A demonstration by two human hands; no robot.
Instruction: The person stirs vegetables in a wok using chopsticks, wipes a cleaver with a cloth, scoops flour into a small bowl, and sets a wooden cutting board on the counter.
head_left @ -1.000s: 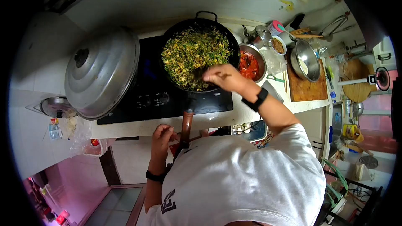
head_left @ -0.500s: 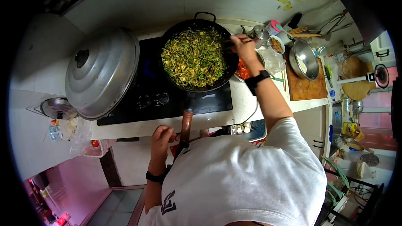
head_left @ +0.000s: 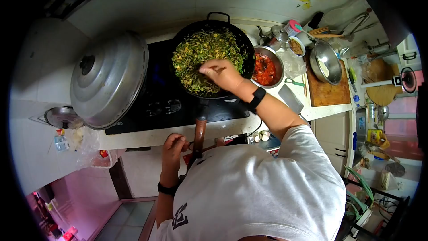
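Observation:
A black wok (head_left: 247, 44) full of chopped green and yellow food (head_left: 191, 56) sits on the dark cooktop (head_left: 133, 118). Over the food's lower middle is my right hand (head_left: 223, 76), its fingers closed round dark, thin sticks that look like chopsticks; their tips are hard to make out. My left hand (head_left: 174, 146) hangs in front of the counter edge, left of the wok's brown handle (head_left: 200, 134), fingers curled in with nothing visible in them. It does not grip the handle. Right of the wok is a metal bowl (head_left: 280, 69) of red food.
A large domed lid (head_left: 107, 85) stands at the left, beside a smaller lid (head_left: 62, 117). Rightward are a kettle (head_left: 278, 35), a small bowl (head_left: 297, 46), a cleaver (head_left: 290, 100), and a steel bowl (head_left: 327, 56) on a wooden board (head_left: 330, 96).
My right hand swept from the wok's lower right to its right rim, then back left and down over the food. The food has shifted in the wok. My left hand has hardly moved.

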